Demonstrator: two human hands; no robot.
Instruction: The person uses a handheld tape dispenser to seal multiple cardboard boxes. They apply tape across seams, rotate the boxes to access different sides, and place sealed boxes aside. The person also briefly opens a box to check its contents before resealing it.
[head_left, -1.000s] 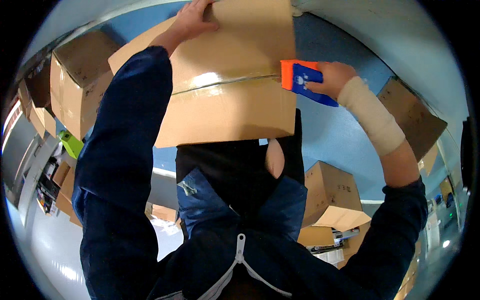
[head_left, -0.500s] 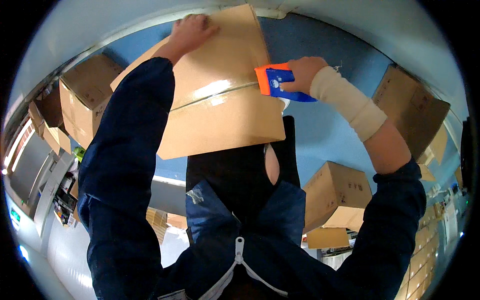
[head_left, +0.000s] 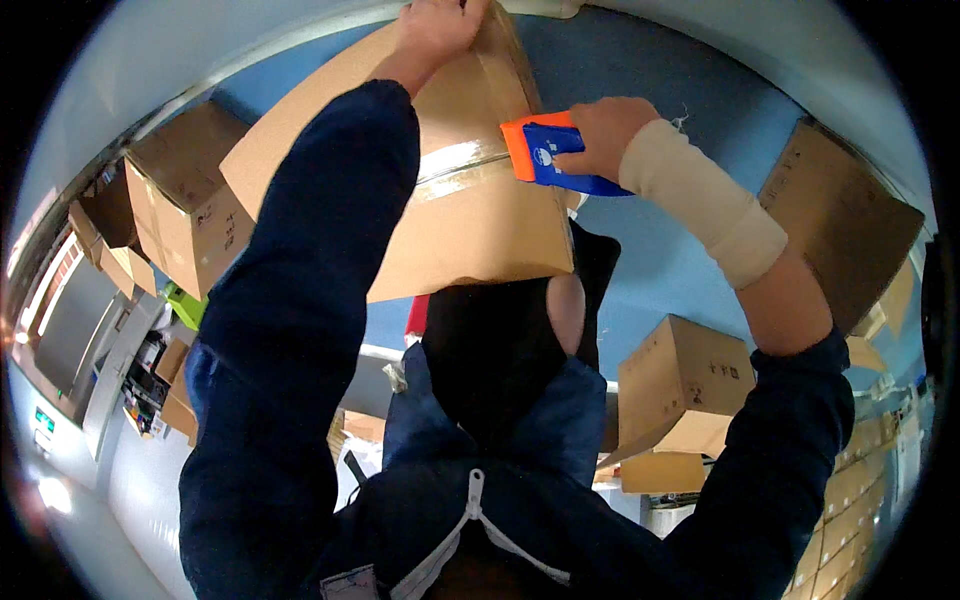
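Note:
A large brown cardboard box (head_left: 470, 225) is in front of me, a strip of shiny clear tape (head_left: 458, 158) running along its seam. My left hand (head_left: 440, 30) lies at the box's far upper edge, its fingers curled over the cardboard and partly cut off by the picture's top. In my right hand (head_left: 612, 135), wrapped at the wrist with a beige bandage, is a blue and orange tape dispenser (head_left: 560, 150). Its orange end sits against the box's right side, where the tape seam meets the edge. The dispenser's underside is hidden.
More cardboard boxes surround me: one at left (head_left: 190, 190), one at far right (head_left: 840, 220) and one at lower right (head_left: 685, 385). A bright green object (head_left: 184, 306) shows beside my left sleeve. Blue surface (head_left: 670, 260) extends under and beyond the box.
My left hand has slid right and away from me, to the box's far edge. The box has tilted and turned slightly. My right hand with the tape dispenser has shifted slightly up and left.

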